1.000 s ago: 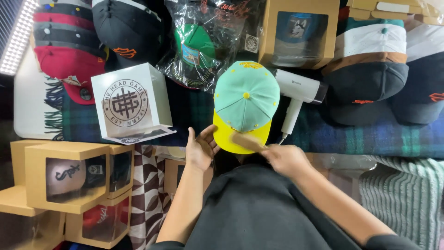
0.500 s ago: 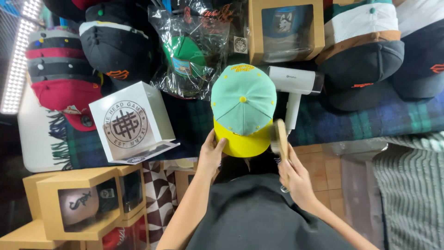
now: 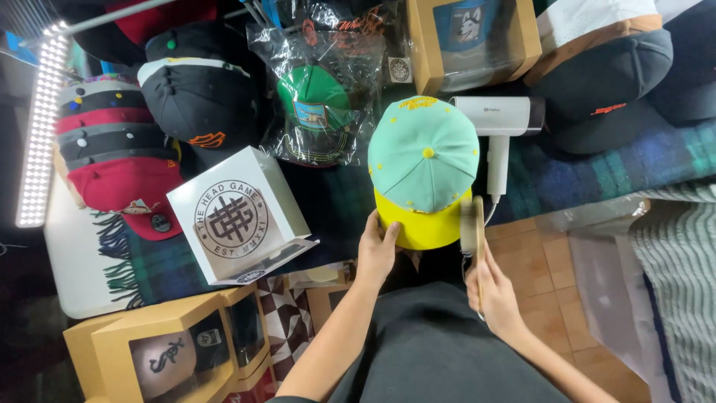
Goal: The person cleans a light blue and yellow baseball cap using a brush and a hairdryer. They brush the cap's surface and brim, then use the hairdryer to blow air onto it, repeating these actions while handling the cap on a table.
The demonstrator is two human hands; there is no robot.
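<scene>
The person's left hand has its grip closed on the near edge of the yellow brim of a snapback cap, fingers curled over the brim's rim. The cap has a mint-green crown with a yellow top button and stands in the middle of the scene, crown up towards the far side, on a dark green plaid blanket that covers the tabletop. The right hand is wrapped around the handle of a wooden brush; the brush head is upright, just beside the right edge of the brim, and I cannot tell whether its bristles touch the cap.

Just behind the cap on the right lies a white hair dryer, its handle pointing towards the person. To the left stands a white square box with a round emblem on its face. Behind that, a green cap in a clear plastic bag leans among other caps, and a stack of striped and red caps sits at the far left. Brown cardboard display boxes with windows stand low on the left, near the person's left forearm.
</scene>
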